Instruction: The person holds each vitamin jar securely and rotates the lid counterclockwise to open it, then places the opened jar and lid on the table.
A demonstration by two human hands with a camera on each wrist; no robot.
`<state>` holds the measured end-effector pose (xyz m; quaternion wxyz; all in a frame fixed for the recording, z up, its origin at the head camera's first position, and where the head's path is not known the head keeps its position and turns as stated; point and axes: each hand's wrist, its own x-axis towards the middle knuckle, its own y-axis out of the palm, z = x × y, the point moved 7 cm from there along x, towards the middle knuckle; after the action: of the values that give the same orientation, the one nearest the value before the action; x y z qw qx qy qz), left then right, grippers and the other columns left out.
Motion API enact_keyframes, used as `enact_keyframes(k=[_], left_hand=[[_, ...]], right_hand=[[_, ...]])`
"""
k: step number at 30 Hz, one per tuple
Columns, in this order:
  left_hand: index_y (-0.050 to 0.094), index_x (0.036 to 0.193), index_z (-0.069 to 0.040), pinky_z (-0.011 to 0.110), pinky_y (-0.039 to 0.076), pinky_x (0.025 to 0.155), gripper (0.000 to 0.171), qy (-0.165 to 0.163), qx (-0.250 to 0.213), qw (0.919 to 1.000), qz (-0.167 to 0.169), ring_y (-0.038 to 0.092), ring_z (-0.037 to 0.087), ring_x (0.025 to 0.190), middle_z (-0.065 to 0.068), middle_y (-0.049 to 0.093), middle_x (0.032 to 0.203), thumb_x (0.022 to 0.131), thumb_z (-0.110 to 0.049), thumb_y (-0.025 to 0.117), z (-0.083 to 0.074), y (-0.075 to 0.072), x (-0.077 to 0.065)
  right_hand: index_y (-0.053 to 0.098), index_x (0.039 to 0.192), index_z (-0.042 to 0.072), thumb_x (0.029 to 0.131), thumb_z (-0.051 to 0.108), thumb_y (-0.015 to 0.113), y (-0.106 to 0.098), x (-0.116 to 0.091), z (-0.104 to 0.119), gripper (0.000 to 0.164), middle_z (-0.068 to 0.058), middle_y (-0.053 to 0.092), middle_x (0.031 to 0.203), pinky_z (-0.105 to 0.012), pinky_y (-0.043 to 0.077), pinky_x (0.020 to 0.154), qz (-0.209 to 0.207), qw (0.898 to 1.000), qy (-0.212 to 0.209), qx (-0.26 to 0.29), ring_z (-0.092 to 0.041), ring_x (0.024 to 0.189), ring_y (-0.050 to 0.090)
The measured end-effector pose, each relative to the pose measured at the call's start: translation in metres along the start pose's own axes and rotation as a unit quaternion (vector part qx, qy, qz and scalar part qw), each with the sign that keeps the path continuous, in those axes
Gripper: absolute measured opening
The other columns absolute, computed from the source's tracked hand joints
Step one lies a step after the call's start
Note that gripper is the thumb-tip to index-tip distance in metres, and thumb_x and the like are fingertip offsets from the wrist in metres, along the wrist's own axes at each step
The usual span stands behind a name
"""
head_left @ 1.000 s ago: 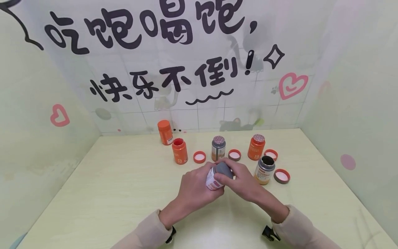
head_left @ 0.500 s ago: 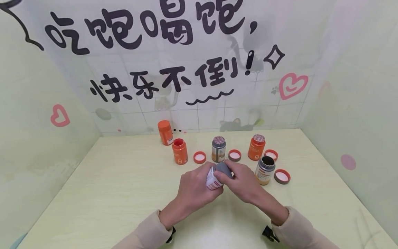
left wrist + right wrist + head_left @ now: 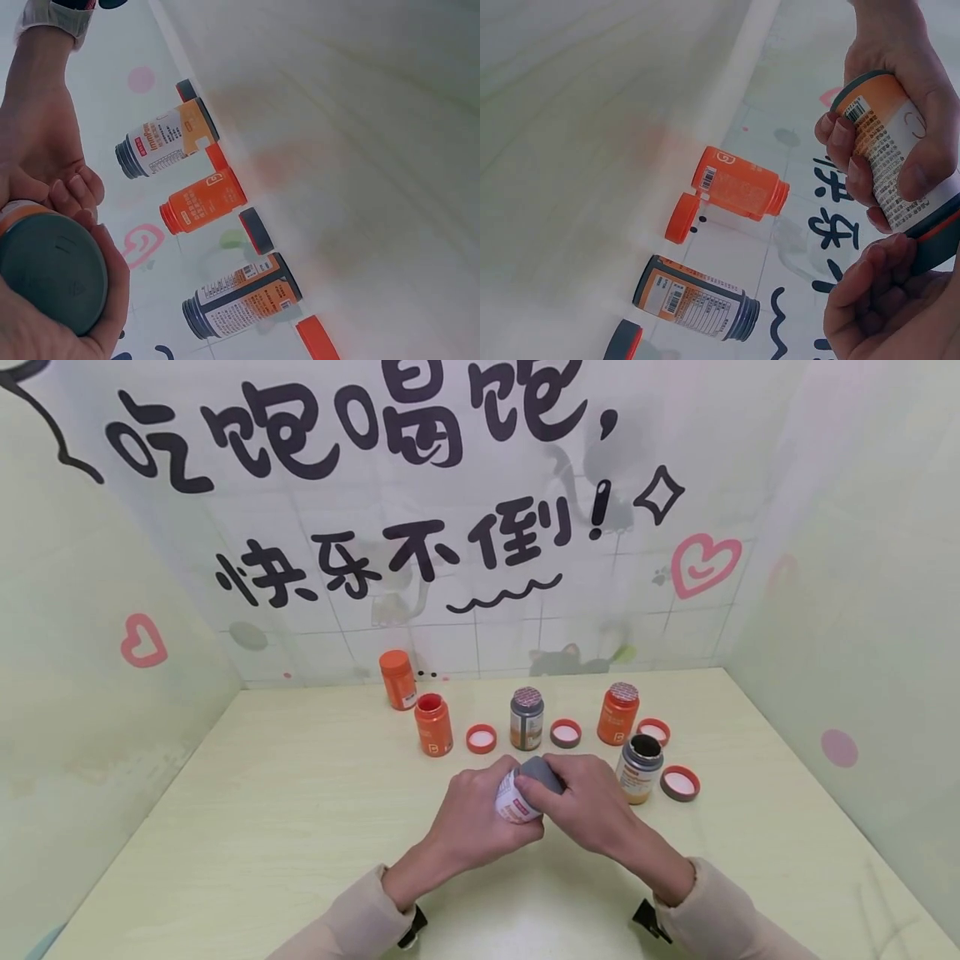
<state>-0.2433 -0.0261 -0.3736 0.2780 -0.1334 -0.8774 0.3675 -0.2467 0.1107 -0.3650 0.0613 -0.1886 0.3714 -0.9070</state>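
Note:
In the head view my left hand (image 3: 472, 822) grips the body of a supplement bottle (image 3: 514, 802) with a white and orange label. My right hand (image 3: 596, 802) holds the bottle's grey cap (image 3: 540, 773), thumb on the near side. The bottle is tilted above the table, cap toward the right. From the right wrist, the bottle's label and barcode (image 3: 855, 111) show, with left fingers (image 3: 859, 176) curled round it. The left wrist view shows its dark base (image 3: 52, 274). Whether the cap is loose cannot be seen.
Behind the hands stand an uncapped orange bottle (image 3: 433, 727), a grey sealed bottle (image 3: 527, 720) and an orange sealed bottle (image 3: 618, 717). An open grey bottle (image 3: 640, 777) is close to the right hand. Several upturned caps (image 3: 680, 783) lie about. A capped orange bottle (image 3: 397, 681) stands farther back.
The right hand has come down slightly and turned a little on the cap. Both hands still hold the bottle, in nearly the same spot. The bottles and caps on the table stay put.

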Motion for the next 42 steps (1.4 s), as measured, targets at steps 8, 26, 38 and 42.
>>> enact_keyframes(k=[8, 26, 38, 42], left_hand=[[0.063, 0.102, -0.015, 0.017, 0.049, 0.054, 0.032, 0.0, -0.009, 0.9998, 0.015, 0.055, -0.001, 0.06, -0.007, 0.067, 0.078, 0.077, -0.025, 0.081, 0.001, 0.002, 0.0], [0.062, 0.101, -0.016, 0.016, 0.048, 0.055, 0.034, 0.009, 0.0, 0.9998, 0.018, 0.054, -0.002, 0.06, -0.01, 0.065, 0.075, 0.076, -0.029, 0.081, 0.0, -0.001, -0.002], [0.061, 0.102, -0.014, 0.013, 0.046, 0.054, 0.038, 0.038, 0.052, 0.9977, -0.02, 0.056, 0.0, 0.058, -0.007, 0.065, 0.073, 0.076, -0.03, 0.083, -0.003, -0.004, -0.002], [0.062, 0.105, -0.014, 0.013, 0.047, 0.055, 0.038, 0.033, 0.033, 0.9988, -0.013, 0.056, -0.001, 0.06, -0.007, 0.067, 0.076, 0.077, -0.03, 0.082, -0.001, -0.004, -0.001]], right_hand=[[0.063, 0.075, 0.018, 0.095, 0.039, 0.064, 0.003, 0.001, -0.002, 0.029, 0.01, 0.05, 0.061, -0.021, 0.033, 0.047, 0.002, 0.999, -0.018, 0.031, -0.006, 0.053, 0.045], [0.061, 0.084, 0.022, 0.089, 0.037, 0.072, 0.0, 0.0, 0.004, 0.019, 0.012, 0.051, 0.067, -0.021, 0.039, 0.052, 0.022, 0.998, -0.059, 0.025, -0.006, 0.06, 0.048], [0.058, 0.074, 0.023, 0.086, 0.038, 0.079, -0.007, 0.0, 0.003, 0.029, 0.012, 0.049, 0.061, -0.022, 0.039, 0.048, -0.025, 0.998, -0.049, 0.044, -0.005, 0.055, 0.046], [0.06, 0.079, 0.022, 0.087, 0.034, 0.079, -0.007, 0.0, 0.005, 0.024, 0.012, 0.051, 0.063, -0.022, 0.04, 0.048, -0.023, 0.996, -0.066, 0.049, -0.004, 0.056, 0.047]])
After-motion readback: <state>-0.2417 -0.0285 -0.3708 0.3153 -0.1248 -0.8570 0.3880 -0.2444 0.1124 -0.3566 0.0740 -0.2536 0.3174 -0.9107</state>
